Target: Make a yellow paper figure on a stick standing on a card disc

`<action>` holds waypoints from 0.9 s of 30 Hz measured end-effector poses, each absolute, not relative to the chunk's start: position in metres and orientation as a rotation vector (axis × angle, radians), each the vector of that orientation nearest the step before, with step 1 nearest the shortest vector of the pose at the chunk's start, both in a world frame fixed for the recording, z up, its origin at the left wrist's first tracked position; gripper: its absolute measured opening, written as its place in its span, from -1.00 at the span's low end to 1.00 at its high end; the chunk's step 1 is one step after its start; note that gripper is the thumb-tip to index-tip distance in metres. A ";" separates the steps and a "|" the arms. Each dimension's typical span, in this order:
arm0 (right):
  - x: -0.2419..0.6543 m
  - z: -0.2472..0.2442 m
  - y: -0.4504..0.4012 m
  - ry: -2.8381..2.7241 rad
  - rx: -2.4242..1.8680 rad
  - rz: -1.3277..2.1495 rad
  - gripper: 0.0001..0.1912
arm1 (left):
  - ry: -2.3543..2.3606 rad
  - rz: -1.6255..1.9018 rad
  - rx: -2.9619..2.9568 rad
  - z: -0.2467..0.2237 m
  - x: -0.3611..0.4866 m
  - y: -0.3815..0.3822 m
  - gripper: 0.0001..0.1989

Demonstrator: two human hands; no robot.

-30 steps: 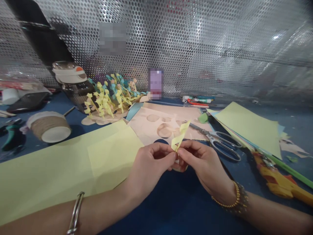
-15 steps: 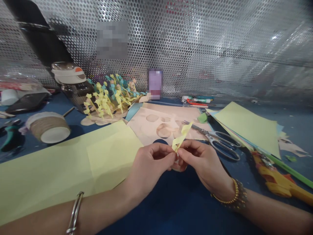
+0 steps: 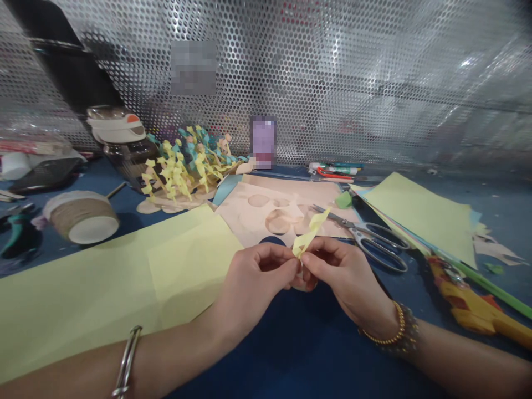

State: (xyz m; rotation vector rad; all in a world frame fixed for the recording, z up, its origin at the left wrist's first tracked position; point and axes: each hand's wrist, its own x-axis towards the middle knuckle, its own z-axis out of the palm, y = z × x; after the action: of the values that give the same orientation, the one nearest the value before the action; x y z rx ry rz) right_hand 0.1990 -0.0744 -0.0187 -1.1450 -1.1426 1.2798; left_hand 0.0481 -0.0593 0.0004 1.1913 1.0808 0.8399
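Between my two hands a twisted yellow paper strip [image 3: 310, 231] stands up, its lower end pinched by fingertips. My left hand [image 3: 261, 277] is closed, thumb and forefinger on the strip's base from the left. From the other side my right hand [image 3: 336, 269] pinches the same base. Under the fingers a small pale piece shows, mostly hidden. Just beyond the right hand lie scissors [image 3: 376, 244], blades over peach paper [image 3: 236, 208] with round holes cut in it. Yellow paper sheets [image 3: 103, 282] spread beside my left forearm.
Yellow and blue paper sprigs on round bases [image 3: 178, 172] stand at back left, near a dark jar [image 3: 128, 149] and a twine roll [image 3: 85, 216]. On the right are a yellow glue gun [image 3: 474, 305], a paper stack [image 3: 424, 213] and a green strip [image 3: 494, 291]. Markers [image 3: 336, 169] lie behind.
The yellow strip's top has turned slightly and leans a little more to the right. Both hands keep their pinch in nearly the same place.
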 end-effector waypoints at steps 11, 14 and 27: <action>0.199 -0.018 -0.074 -1.144 -1.135 1.294 -0.91 | 1.077 0.829 1.227 0.001 0.050 -0.058 -0.95; 0.199 -0.018 -0.074 -1.135 -1.140 1.294 -0.90 | 1.076 0.827 1.223 0.001 0.049 -0.058 -0.94; 0.198 -0.019 -0.074 -1.065 -1.159 1.299 -0.87 | 1.012 0.845 1.197 -0.005 0.048 -0.058 -0.93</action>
State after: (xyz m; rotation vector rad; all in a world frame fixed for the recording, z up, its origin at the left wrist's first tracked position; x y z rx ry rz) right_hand 0.1983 -0.0744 -0.0187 -1.1591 -1.0650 1.2989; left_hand 0.0482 -0.0582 -0.0053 1.1968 1.0119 0.8449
